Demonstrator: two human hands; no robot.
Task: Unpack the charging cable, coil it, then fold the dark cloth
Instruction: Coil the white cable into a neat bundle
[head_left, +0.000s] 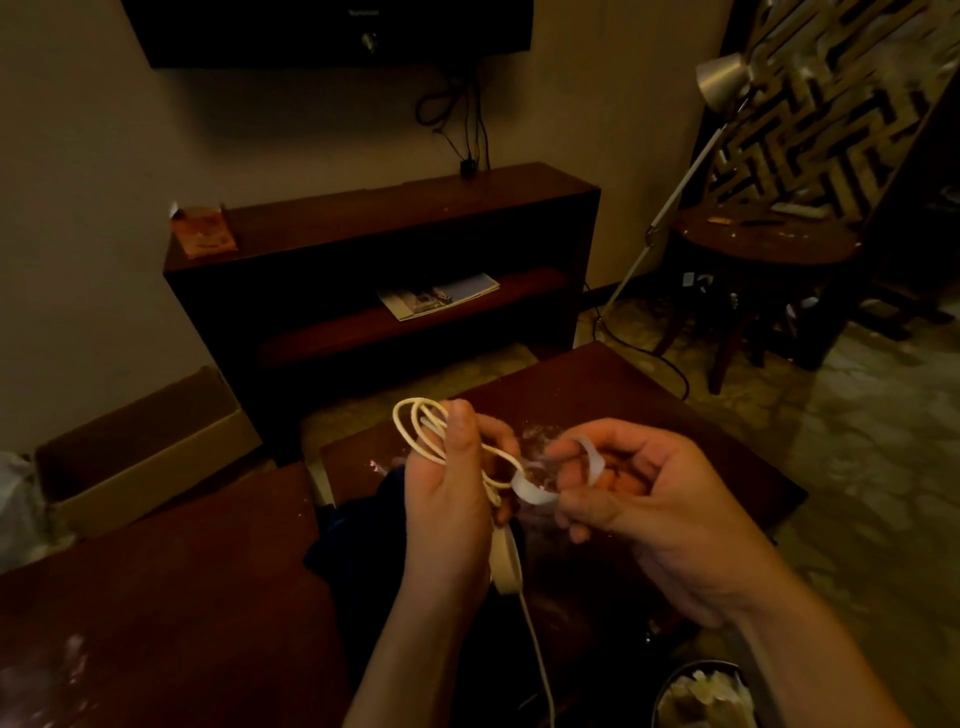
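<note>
The cream charging cable (415, 431) is bunched in several loops and my left hand (452, 499) is shut on it, thumb pressing the loops. A wider pale end piece (506, 564) hangs below that hand, with a thin strand trailing down. A white strip (535, 491) wraps around the cable loops; my right hand (644, 509) pinches it between thumb and fingers. The dark blue cloth (358, 530) lies crumpled on the brown table (623, 395), partly hidden behind my left hand. Clear plastic wrapping (537, 436) lies on the table just beyond my fingers.
A dark wooden console (384, 228) with a small orange box (205, 234) and a magazine (439, 296) stands against the wall. A cardboard box (150, 457) sits at the left. A round side table (763, 244) and floor lamp (722, 78) are right. A bin (704, 696) is bottom right.
</note>
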